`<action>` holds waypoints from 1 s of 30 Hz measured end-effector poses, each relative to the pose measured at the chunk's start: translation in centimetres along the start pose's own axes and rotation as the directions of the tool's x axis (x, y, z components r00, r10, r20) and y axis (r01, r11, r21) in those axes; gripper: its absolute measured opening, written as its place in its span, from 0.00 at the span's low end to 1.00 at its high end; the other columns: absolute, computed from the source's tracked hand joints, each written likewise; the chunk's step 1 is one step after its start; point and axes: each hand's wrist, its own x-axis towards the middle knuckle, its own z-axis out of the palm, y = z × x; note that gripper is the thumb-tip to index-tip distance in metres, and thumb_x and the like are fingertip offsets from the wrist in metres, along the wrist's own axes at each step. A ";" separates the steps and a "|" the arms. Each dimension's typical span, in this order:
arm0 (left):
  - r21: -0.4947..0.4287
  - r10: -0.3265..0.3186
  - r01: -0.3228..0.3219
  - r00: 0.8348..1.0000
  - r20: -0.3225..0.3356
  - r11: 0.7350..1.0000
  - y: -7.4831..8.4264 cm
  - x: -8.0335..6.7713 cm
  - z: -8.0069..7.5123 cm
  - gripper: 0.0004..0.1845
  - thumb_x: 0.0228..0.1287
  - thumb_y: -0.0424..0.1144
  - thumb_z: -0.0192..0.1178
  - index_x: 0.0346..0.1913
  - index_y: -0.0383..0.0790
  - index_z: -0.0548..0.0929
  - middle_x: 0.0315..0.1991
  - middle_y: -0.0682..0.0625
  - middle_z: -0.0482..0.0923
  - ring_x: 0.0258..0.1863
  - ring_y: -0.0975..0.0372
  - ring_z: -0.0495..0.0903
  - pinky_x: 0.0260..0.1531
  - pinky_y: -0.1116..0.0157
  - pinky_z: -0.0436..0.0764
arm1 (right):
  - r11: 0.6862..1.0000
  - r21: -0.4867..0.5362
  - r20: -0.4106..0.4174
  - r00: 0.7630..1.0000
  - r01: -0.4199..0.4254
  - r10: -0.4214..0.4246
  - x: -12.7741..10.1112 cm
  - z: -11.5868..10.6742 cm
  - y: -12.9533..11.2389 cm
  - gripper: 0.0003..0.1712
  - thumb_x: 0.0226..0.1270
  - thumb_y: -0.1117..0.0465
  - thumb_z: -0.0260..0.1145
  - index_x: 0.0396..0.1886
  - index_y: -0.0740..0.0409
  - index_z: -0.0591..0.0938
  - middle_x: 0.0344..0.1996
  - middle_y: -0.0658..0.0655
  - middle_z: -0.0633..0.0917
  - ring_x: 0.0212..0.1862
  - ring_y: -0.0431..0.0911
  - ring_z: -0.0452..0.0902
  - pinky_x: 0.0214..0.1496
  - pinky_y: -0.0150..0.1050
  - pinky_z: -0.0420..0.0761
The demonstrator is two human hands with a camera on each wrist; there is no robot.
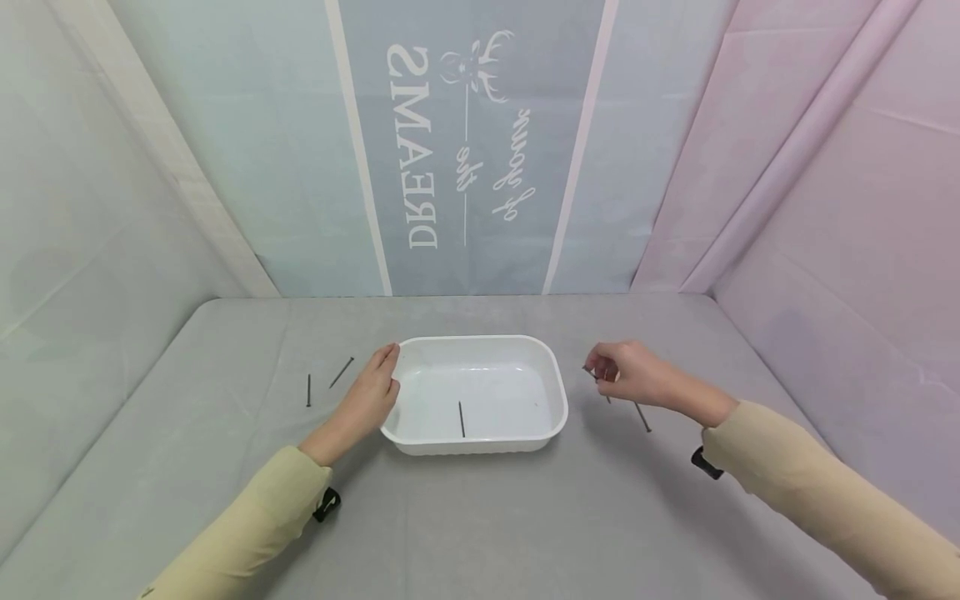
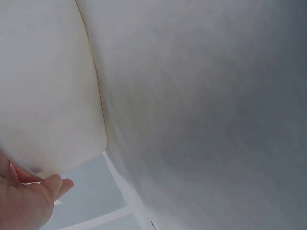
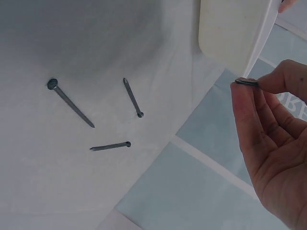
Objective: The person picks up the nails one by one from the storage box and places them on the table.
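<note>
A white rectangular plastic basin (image 1: pixel 474 447) stands in the middle of the table, with one nail (image 1: pixel 462 419) lying inside it. My left hand (image 1: pixel 372 394) grips the basin's left rim; in the left wrist view its thumb and fingers (image 2: pixel 52 183) pinch that edge. To the right of the basin, my right hand (image 1: pixel 633 372) pinches a nail (image 3: pixel 247 83) between thumb and index finger, raised over the table. Three more nails lie beneath this hand, among them a larger-looking one (image 3: pixel 72 105); in the head view the hand partly hides them.
Two nails, an upright-looking one (image 1: pixel 308 390) and a slanted one (image 1: pixel 342 372), lie left of the basin. The table (image 1: pixel 480 525) has a grey cloth. Fabric walls enclose the back and both sides, with mirrored lettering on the back panel (image 1: pixel 472 150).
</note>
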 end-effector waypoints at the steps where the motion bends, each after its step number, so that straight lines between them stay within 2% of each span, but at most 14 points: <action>1: 0.000 0.000 0.000 1.000 0.001 1.000 0.0 0.0 0.0 0.27 0.64 0.27 0.44 0.65 0.21 0.55 0.65 0.31 0.55 0.64 0.44 0.58 0.60 0.51 0.65 | 1.000 -0.001 -0.004 1.000 -0.001 0.001 -0.1 0.0 0.0 0.10 0.49 0.72 0.61 0.33 0.62 0.79 0.23 0.47 0.79 0.28 0.38 0.75 0.27 0.30 0.79; 14: 0.000 -0.003 0.003 1.000 -0.001 1.000 -0.1 -0.1 0.1 0.27 0.64 0.27 0.44 0.65 0.21 0.55 0.65 0.31 0.55 0.64 0.44 0.58 0.60 0.51 0.65 | 0.999 0.028 -0.027 0.999 -0.043 0.044 -1.6 0.2 1.1 0.09 0.49 0.72 0.63 0.34 0.65 0.79 0.23 0.49 0.79 0.28 0.38 0.75 0.26 0.30 0.78; 21: -0.003 -0.004 0.004 1.000 0.001 1.000 0.0 -0.1 0.1 0.27 0.64 0.27 0.44 0.65 0.22 0.55 0.65 0.31 0.54 0.64 0.44 0.58 0.60 0.51 0.65 | 0.999 0.034 -0.076 0.996 -0.042 0.044 -2.6 0.3 1.6 0.09 0.48 0.73 0.63 0.32 0.64 0.78 0.23 0.48 0.79 0.27 0.37 0.74 0.24 0.30 0.77; 30: 0.000 -0.005 0.005 1.000 0.002 1.000 -0.1 0.0 0.2 0.27 0.64 0.27 0.44 0.65 0.21 0.55 0.65 0.31 0.54 0.64 0.44 0.57 0.60 0.51 0.65 | 0.989 0.039 -0.085 0.986 -0.143 0.146 -3.2 0.4 2.4 0.09 0.49 0.73 0.64 0.33 0.66 0.78 0.23 0.50 0.79 0.27 0.40 0.74 0.24 0.32 0.75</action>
